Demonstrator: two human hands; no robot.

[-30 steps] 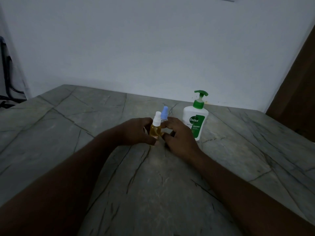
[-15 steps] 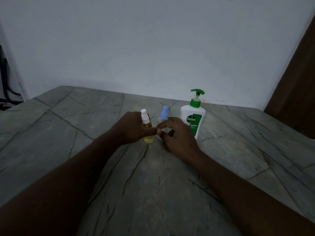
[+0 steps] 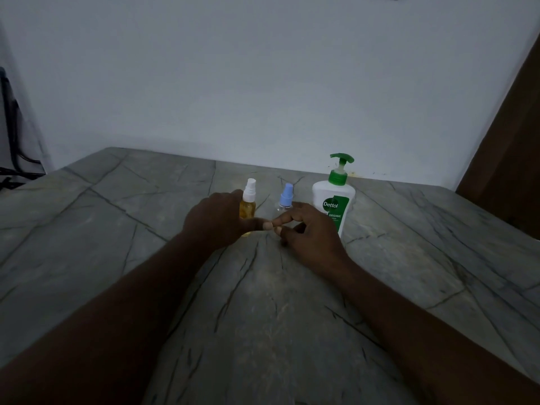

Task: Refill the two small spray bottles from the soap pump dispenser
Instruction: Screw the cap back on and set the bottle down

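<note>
Three bottles stand in a row on the stone tabletop (image 3: 117,235). My left hand (image 3: 216,222) grips the small spray bottle with yellow liquid and a white cap (image 3: 248,204), thumb across its front. Just right of it is the small clear spray bottle with a blue cap (image 3: 285,200). The curled index finger and thumb of my right hand (image 3: 311,233) hold its lower part and hide it. The white soap pump dispenser (image 3: 333,200), with a green pump head and label, stands upright right of the blue-capped bottle, behind my right hand.
A white wall runs along the tabletop's far edge. A brown door or panel (image 3: 508,159) rises at the right. Dark cables (image 3: 11,159) hang at the far left, beyond the table's corner.
My left hand has slid the yellow bottle to the left, away from the blue-capped one. My right hand has stayed by the blue-capped bottle. The view has shifted slightly.
</note>
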